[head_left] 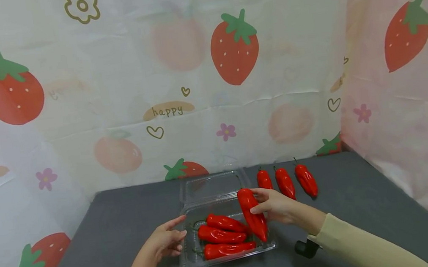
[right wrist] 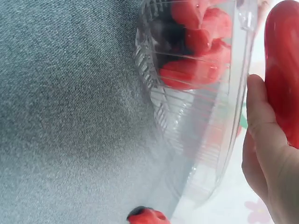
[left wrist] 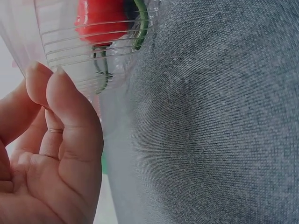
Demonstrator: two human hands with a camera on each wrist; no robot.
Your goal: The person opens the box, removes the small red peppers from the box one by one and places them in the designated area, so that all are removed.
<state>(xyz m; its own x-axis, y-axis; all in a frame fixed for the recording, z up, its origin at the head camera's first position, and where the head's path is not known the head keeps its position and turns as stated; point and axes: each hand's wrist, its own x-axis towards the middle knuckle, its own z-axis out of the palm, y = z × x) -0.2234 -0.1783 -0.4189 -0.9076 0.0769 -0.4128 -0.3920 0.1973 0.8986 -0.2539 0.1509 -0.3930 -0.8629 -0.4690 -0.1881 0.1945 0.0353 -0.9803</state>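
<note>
A clear plastic clamshell box [head_left: 230, 261] stands with its lid folded back, and several red peppers [head_left: 223, 233] with green stems lie inside. My right hand [head_left: 275, 204] grips another red pepper [head_left: 252, 215] above the right side of the box, thumb on the near face. The same held pepper [right wrist: 282, 70] fills the upper right of the right wrist view. At the box's left rim, my left hand [head_left: 166, 241] has its fingertips against or right beside the plastic, fingers loosely extended. In the left wrist view the ribbed wall [left wrist: 88, 35] lies just beyond these fingertips.
Three more red peppers [head_left: 305, 180] lie on the grey cloth-covered table [head_left: 137, 212], behind and right of the box. The transparent lid [head_left: 215, 186] lies toward the back. A curtain [head_left: 193, 67] printed with strawberries encloses the back and sides.
</note>
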